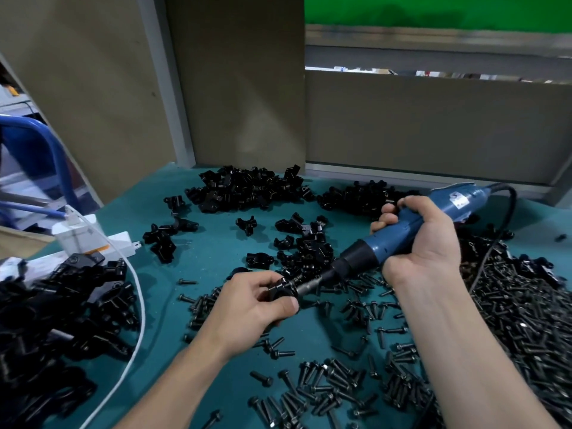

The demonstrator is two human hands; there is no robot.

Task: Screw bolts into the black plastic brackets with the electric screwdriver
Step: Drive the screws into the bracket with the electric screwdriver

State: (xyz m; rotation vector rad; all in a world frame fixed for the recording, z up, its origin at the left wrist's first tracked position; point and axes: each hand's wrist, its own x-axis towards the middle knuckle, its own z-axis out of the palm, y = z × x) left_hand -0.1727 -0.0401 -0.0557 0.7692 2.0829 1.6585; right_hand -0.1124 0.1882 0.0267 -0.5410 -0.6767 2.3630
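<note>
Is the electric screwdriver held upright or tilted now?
Tilted. The electric screwdriver slants down-left from the right hand to the bracket the left hand holds.

Bare tabletop [213,249] shows in the middle. Brackets [247,188] pile up behind and left, a white cable [140,308] curves left, and bolts [510,320] crowd the right.

Two bare hands and forearms, seen from above

The left hand [257,301] and right hand [424,239] are uncovered. The bare left forearm [185,382] shows at 7 o'clock and the bare right forearm [464,351] at 5 o'clock. The left thumbnail [292,303] is cut short.
</note>
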